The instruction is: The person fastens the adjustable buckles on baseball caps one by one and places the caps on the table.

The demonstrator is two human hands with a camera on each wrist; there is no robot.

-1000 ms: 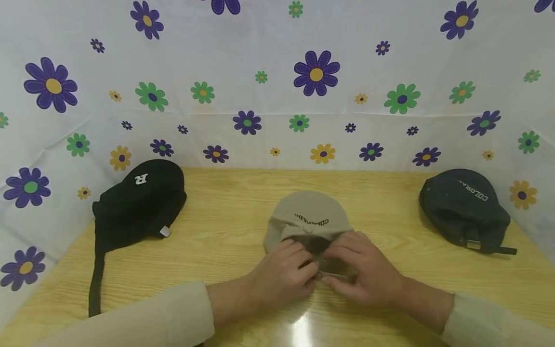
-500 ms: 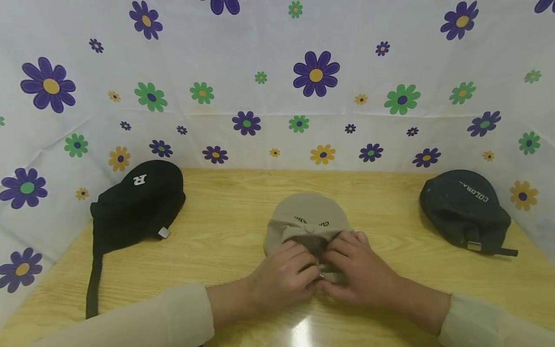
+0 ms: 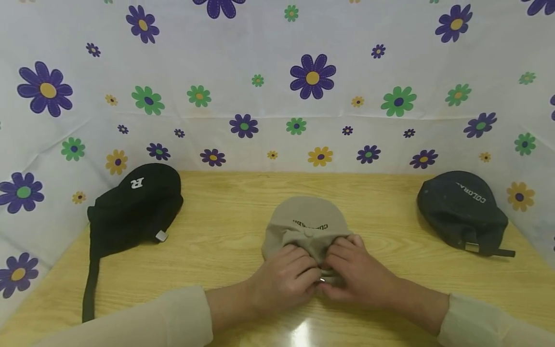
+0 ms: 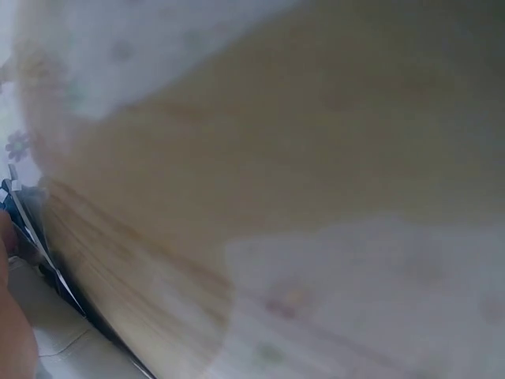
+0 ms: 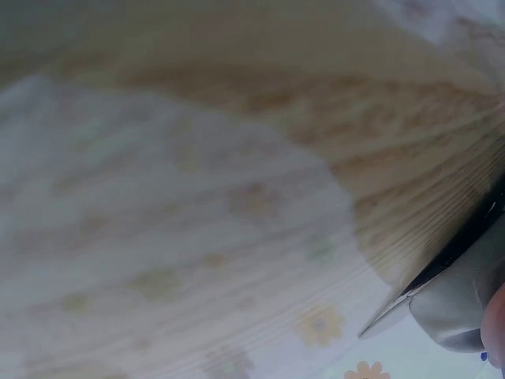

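Observation:
In the head view a beige cap (image 3: 309,212) with dark lettering lies on the wooden table, its back edge toward me. My left hand (image 3: 284,277) pinches the strap at the cap's back, fingers curled over the edge. Close beside it, my right hand (image 3: 362,272) grips the other side of that back edge. Between the thumbs a small metal buckle (image 3: 322,279) glints. The fingers hide most of the strap. Both wrist views are mostly blurred; grey-beige cloth (image 5: 458,304) and a fingertip (image 5: 495,324) show at the right wrist view's edge.
A black cap (image 3: 143,207) with a white letter lies at the left, its long strap (image 3: 90,284) hanging toward me. On the right rests a dark cap (image 3: 459,207) with a metal buckle (image 3: 471,247). Behind the table (image 3: 225,202) hangs a flower-print cloth (image 3: 260,53).
My right hand has shifted slightly left, closer to the left hand. The opening at the cap's back has narrowed and the cloth above it has folded down over part of the lettering.

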